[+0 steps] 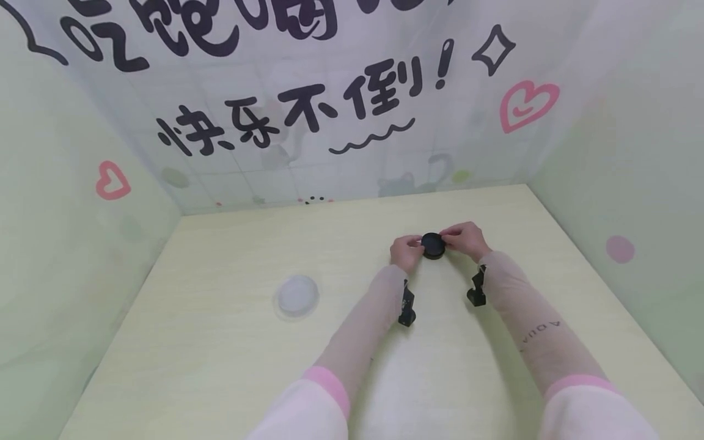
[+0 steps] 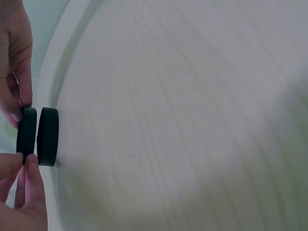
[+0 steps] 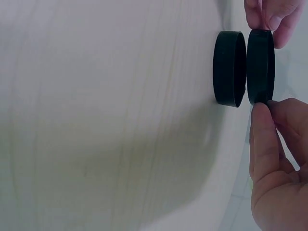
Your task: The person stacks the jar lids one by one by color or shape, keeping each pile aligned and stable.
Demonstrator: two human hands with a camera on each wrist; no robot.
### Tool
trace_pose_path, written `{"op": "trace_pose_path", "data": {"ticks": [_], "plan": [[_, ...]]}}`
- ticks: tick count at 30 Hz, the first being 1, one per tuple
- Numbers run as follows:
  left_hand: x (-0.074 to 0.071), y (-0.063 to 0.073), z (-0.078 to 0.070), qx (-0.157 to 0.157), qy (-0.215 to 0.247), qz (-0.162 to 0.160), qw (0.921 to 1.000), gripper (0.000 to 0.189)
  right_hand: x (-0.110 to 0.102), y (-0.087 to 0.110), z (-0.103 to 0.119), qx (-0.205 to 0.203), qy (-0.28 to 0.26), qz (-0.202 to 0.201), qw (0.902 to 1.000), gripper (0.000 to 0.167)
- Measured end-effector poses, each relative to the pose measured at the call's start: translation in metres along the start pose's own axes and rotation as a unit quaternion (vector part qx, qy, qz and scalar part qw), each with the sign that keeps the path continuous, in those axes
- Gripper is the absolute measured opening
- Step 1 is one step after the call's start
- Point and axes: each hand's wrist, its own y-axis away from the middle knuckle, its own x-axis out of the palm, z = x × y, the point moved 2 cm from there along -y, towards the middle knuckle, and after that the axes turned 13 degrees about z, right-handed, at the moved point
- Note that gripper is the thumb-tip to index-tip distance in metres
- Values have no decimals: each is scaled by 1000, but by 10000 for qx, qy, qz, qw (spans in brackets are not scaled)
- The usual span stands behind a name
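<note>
A shallow black round dish [image 1: 433, 242] is held between both hands on the right half of the table. My left hand [image 1: 406, 252] pinches its left edge with thumb and fingers. On the opposite edge, my right hand [image 1: 466, 239] pinches it too. Both wrist views show the held dish [image 2: 26, 134] just above a second black round piece [image 2: 48, 136] of similar width, which sits on the table. A narrow gap parts the two in the left wrist view. The lower piece [image 3: 228, 69] looks open toward the held one.
A translucent white round container or lid [image 1: 298, 296] lies on the pale wooden table [image 1: 220, 354], left of the arms. Printed fabric walls [image 1: 308, 171] stand along the back and both sides. Small black wrist cameras [image 1: 407, 305] hang under the sleeves.
</note>
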Motion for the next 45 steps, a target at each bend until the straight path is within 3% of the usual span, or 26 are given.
{"op": "trace_pose_path", "data": {"ticks": [16,31,45], "plan": [[1,9,-4,34,22,75,10000,22,2,-5,-12,-71,348,-102,9993,25],[4,2,4,87,-94,126,9998,22,1,-4,-12,-53,253,-33,9997,26],[0,4,4,129,-45,98,9999,23,5,-4,-8,-53,258,-79,9996,26]]}}
